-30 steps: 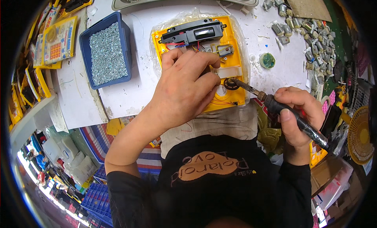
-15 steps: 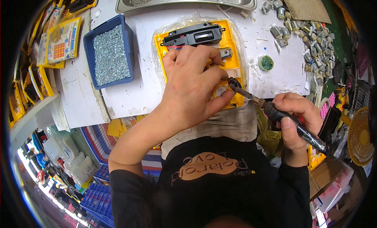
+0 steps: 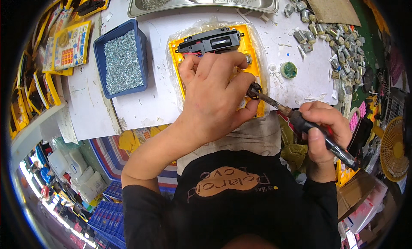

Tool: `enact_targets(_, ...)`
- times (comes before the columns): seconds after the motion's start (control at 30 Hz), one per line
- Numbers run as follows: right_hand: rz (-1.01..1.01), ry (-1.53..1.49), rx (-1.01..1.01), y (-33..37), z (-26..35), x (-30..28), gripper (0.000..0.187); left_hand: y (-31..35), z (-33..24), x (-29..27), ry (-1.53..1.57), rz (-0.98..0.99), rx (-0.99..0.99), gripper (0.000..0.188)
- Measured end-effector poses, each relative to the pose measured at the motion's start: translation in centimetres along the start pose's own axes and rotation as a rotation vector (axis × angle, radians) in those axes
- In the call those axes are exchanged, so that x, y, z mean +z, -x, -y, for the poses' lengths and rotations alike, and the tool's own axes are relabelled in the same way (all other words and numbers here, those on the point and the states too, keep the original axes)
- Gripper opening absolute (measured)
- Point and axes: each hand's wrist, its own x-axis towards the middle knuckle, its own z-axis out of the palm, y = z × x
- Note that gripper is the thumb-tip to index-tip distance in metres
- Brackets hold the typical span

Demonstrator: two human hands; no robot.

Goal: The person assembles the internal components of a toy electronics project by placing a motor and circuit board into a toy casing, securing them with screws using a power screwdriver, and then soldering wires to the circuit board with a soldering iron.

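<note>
On the table before me lies a yellow plastic casing (image 3: 253, 43) with a black plastic module (image 3: 219, 42) in its far part and thin red wires beside it. My left hand (image 3: 214, 88) rests over the casing, its fingers bent and closed; whatever they pinch is hidden beneath them. In my right hand (image 3: 324, 131) is a soldering iron (image 3: 307, 125) with a dark, tape-wrapped handle. Its shaft points left, and its dark curled end meets the left thumb and forefinger at the casing's near right side. A clear plastic bag (image 3: 265, 64) lies under the casing.
A blue bin (image 3: 143, 62) of small screws stands left of the casing. A metal tray (image 3: 201, 8) with springs lies at the far side. Several small motors (image 3: 343, 56) are heaped at the right, near a small round green pot (image 3: 289, 70). Yellow casings (image 3: 71, 45) pile up far left.
My left hand has shifted slightly right, closer to the iron's end. The casing sits a little farther left and slightly turned. My right hand keeps its hold on the soldering iron.
</note>
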Motion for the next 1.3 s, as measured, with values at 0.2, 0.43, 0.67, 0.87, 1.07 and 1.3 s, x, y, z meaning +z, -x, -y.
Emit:
enact_targets(0.2,-0.362,-0.253,-0.051,1.0,-0.7,-3.0,0.035,0.6,-0.5,-3.4,-0.051,0.044,-0.002,0.045)
enact_targets(0.43,-0.272,-0.201,0.049,1.0,-1.0,-2.5,0.035,1.8,-3.0,-6.2,-0.04,0.294,-0.078,0.046)
enact_targets(0.67,-0.279,-0.144,0.088,1.5,-0.9,-3.0,0.037,1.3,-2.4,-2.8,-0.144,0.298,-0.118,0.041)
enact_targets(0.87,-0.295,-0.154,0.1,1.7,-1.3,-3.1,0.037,2.1,-1.6,-3.3,-0.094,0.209,-0.104,0.039)
enact_targets(1.07,-0.238,-0.182,0.098,1.1,-1.0,-2.5,0.037,2.5,-1.3,-2.0,-0.122,0.167,-0.052,0.028)
enact_targets(1.3,-0.244,-0.196,0.095,1.1,-1.2,-2.3,0.037,2.6,-1.3,-1.2,-0.08,0.125,-0.079,0.024)
